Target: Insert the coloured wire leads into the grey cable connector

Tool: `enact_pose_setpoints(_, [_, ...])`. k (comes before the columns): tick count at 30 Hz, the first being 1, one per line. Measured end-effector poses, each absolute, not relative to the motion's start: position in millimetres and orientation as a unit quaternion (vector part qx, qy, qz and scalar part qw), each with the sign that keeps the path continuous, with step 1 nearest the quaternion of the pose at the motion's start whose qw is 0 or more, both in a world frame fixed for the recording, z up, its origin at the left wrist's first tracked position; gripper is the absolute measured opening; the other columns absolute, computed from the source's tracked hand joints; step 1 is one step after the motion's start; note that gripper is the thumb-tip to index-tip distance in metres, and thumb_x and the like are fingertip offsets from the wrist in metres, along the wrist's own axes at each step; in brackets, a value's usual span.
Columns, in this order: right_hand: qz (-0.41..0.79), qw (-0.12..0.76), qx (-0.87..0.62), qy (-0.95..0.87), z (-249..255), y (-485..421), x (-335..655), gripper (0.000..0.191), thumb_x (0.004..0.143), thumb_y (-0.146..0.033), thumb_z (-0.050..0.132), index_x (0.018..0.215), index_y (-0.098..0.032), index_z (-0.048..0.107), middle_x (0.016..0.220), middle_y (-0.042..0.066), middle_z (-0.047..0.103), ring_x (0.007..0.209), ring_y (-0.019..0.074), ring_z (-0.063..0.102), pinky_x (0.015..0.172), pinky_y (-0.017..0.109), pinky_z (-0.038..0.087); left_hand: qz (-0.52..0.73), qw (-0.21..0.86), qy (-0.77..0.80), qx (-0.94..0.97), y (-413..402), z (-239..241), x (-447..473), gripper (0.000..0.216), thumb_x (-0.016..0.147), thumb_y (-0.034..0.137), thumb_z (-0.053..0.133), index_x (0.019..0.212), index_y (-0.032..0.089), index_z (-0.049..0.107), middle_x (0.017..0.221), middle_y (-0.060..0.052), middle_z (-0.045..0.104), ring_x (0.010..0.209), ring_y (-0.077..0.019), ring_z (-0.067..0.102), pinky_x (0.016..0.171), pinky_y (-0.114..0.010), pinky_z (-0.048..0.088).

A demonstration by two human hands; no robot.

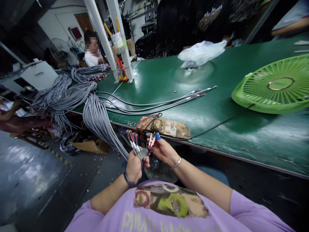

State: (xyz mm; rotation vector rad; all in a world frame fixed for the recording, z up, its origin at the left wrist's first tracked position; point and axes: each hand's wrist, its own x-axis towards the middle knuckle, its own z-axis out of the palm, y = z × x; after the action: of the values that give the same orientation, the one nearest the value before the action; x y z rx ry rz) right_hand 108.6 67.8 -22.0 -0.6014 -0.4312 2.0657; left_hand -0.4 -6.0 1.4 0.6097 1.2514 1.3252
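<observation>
My left hand (135, 167) is closed around a bundle of grey cables (106, 129), whose stripped ends with thin coloured wires (132, 137) stick up above the fist. A grey wrap covers part of the fingers. Close beside it, my right hand (164, 149) pinches a small pale pink clip-like piece (151, 140) near the wire ends; its exact kind is unclear. A blue covering (157, 136) shows on one right fingertip. Just beyond the hands, a worn wooden block (169, 128) with a red and a black lead lies at the table edge.
On the green table (149, 74) lie several loose cables (154, 106), a large heap of grey cables (65, 93), a plastic bag (202, 53) and a green fan (277, 83). White posts (125, 48) rise at the back. Another person (93, 51) sits beyond.
</observation>
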Motion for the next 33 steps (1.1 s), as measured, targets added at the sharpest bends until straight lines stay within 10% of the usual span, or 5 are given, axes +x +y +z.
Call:
enact_pose_setpoints(7, [0.835,0.441,-0.242,-0.223,-23,67,113,0.039,0.072,-0.057,0.062,0.077,-0.018,0.064,0.070,0.002,0.066,0.059,0.0111,0.058,0.057,0.023,0.046,0.558,0.568,0.535,0.283,-9,0,0,0.023,0.068,0.035,0.065,0.066,0.016,0.052,0.042,0.004,0.052,0.034,-0.0068,0.043,0.035,-0.017,0.036])
enact_pose_setpoints(18, [0.806,0.179,-0.270,-0.496,-1,68,151,0.040,0.063,-0.051,0.072,0.064,-0.013,0.059,0.056,0.000,0.060,0.048,0.0089,0.054,0.050,0.023,0.047,0.522,0.550,0.540,0.364,-28,-7,-4,0.031,0.070,0.042,0.066,0.060,0.015,0.053,0.045,0.002,0.054,0.036,-0.0081,0.045,0.038,-0.020,0.038])
enact_pose_setpoints(33, [0.729,0.191,-0.258,-0.605,7,60,144,0.034,0.067,-0.045,0.069,0.067,-0.012,0.062,0.055,-0.004,0.054,0.050,0.0065,0.043,0.051,0.021,0.034,0.361,0.630,0.522,0.447,-24,-1,-13,0.038,0.066,0.046,0.070,0.054,0.013,0.056,0.045,-0.001,0.056,0.036,-0.0094,0.050,0.039,-0.020,0.040])
